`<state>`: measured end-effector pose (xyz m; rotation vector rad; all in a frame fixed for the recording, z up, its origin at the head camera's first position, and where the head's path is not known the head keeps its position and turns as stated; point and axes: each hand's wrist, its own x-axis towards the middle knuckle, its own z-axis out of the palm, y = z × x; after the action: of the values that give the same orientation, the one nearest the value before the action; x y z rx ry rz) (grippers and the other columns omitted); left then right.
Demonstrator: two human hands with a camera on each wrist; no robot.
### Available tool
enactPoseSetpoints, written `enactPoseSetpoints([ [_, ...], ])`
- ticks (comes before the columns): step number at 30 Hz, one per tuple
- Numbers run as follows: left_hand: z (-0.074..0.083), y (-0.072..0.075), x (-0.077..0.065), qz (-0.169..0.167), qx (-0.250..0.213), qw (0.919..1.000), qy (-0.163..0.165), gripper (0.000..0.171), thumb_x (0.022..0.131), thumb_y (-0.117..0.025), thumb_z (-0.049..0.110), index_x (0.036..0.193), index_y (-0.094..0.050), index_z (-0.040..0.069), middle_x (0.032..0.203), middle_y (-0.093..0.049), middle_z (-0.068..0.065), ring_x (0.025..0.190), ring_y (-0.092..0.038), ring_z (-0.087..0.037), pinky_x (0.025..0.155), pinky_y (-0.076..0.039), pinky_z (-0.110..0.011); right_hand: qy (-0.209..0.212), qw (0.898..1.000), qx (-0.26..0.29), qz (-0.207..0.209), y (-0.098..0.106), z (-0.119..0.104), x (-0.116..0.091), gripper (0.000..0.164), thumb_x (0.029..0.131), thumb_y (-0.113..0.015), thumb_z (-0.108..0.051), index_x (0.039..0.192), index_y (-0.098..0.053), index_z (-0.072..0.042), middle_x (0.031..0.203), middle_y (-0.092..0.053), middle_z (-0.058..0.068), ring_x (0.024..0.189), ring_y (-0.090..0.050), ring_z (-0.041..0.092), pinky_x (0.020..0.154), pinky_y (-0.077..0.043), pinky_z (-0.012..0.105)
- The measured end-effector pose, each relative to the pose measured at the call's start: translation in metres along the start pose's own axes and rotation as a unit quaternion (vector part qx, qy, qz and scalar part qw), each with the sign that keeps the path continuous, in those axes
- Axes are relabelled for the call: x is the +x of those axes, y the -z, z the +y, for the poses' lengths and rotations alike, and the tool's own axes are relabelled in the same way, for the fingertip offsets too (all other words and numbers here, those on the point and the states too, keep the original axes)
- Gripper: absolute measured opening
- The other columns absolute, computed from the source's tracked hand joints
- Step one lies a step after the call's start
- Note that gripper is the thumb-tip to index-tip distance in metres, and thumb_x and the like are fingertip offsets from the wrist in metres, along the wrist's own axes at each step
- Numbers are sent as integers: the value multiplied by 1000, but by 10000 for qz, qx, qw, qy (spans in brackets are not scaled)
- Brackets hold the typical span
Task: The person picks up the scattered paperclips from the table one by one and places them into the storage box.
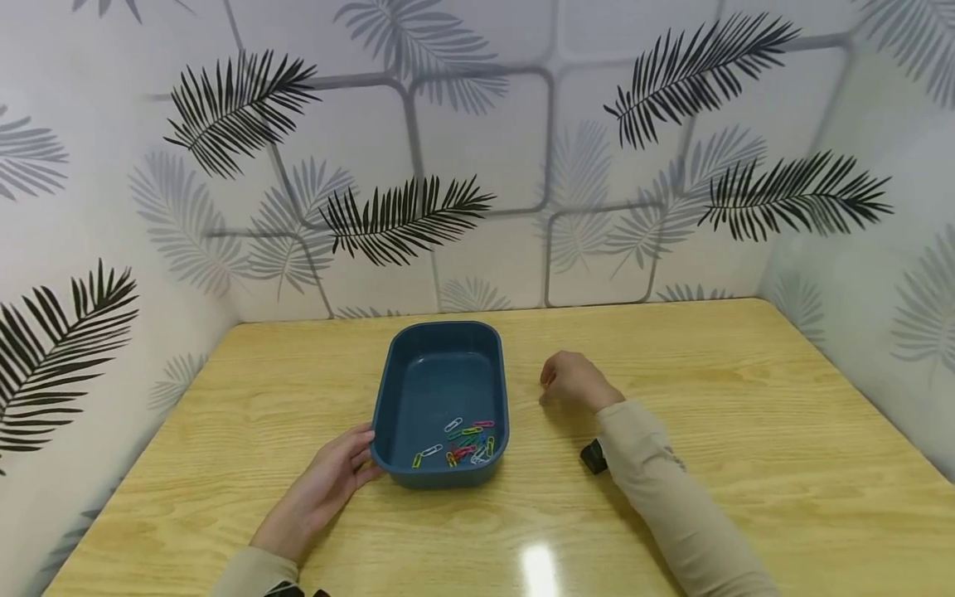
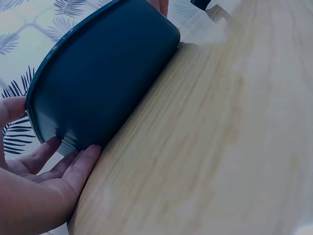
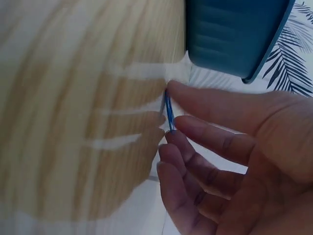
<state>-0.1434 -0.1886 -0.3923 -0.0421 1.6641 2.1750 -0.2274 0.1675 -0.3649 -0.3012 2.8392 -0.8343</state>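
A dark blue tray (image 1: 440, 478) with rounded corners stands on the wooden table, left of centre. Inside its near end lie several coloured paper clips (image 1: 464, 453). My left hand (image 1: 333, 479) holds the tray at its near left corner. In the left wrist view, the thumb is at the tray's rim and the fingers lie against the lower wall. To the right of the tray, my right hand (image 1: 574, 380) is low over the table. The right wrist view shows its thumb and fingertips pinching a blue paper clip (image 3: 169, 112) close to the tabletop.
The light wooden table (image 1: 746, 398) reaches back to a wall (image 1: 492, 149) with leaf patterns. A small black device (image 1: 593, 457) shows at the right sleeve. Glare marks the table near its front.
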Motion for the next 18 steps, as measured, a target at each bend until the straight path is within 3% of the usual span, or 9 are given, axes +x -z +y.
enactPoseSetpoints([
  [6,-1,0,-1,-82,-28,9999,-54,43,100,-47,14,136,-38,-9,110,-62,-4,100,-58,-14,88,-49,-31,-135,9999,-35,-83,-4,3,2,16,76,-79,-3,88,-69,-2,87,-65,9,77,-61,24,70,-52,38],
  [12,-1,0,-1,-28,-49,10000,-44,44,100,-47,14,137,-37,-10,112,-61,-5,101,-58,-15,88,-49,-31,-143,9998,110,53,-3,-3,-5,13,77,-76,4,88,-69,2,91,-65,12,82,-60,27,73,-52,39],
  [18,-1,-1,0,-27,-30,10000,-55,46,100,-46,13,138,-35,-10,114,-60,-6,103,-57,-16,90,-48,-32,-136,9997,208,42,-2,-1,-10,10,78,-71,8,85,-67,1,86,-63,10,76,-56,23,66,-50,34],
])
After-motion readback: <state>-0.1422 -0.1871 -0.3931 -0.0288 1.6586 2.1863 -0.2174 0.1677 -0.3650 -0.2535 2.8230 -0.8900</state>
